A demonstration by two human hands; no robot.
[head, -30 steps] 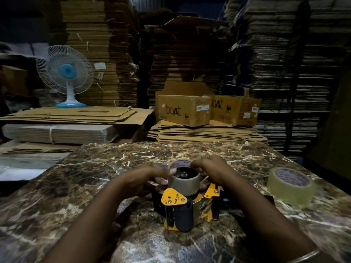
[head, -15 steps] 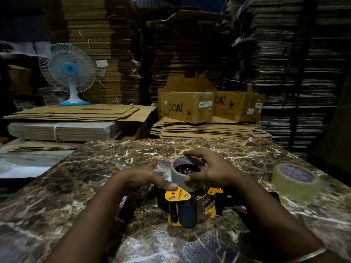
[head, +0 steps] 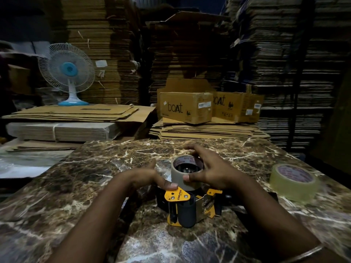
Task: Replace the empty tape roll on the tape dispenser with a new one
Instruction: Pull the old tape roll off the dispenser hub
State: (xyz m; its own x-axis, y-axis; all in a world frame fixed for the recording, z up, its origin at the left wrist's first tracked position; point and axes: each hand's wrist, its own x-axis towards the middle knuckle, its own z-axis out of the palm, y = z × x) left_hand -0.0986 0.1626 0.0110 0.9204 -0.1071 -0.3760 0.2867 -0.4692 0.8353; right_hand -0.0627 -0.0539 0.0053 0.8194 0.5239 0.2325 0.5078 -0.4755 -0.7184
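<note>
A yellow and black tape dispenser [head: 187, 205] lies on the dark marble table [head: 95, 196]. The empty cardboard tape core [head: 179, 176] sits over its hub, tilted up, with the hub visible through its hole. My right hand [head: 210, 171] grips the core, thumb on its near wall and fingers behind. My left hand [head: 152, 176] rests beside it, thumb pressing on the dispenser's yellow plate by the core's base. A full roll of clear tape [head: 293, 180] lies flat at the table's right.
Two "boat" cardboard boxes [head: 187, 107] stand on flat cardboard stacks just beyond the table's far edge. A blue and white fan [head: 67, 73] stands at the back left on more flattened cardboard. Tall cardboard stacks fill the background.
The core has come up from sitting low on the hub to tilted and raised in my right hand. My left hand has slid off the core onto the dispenser.
</note>
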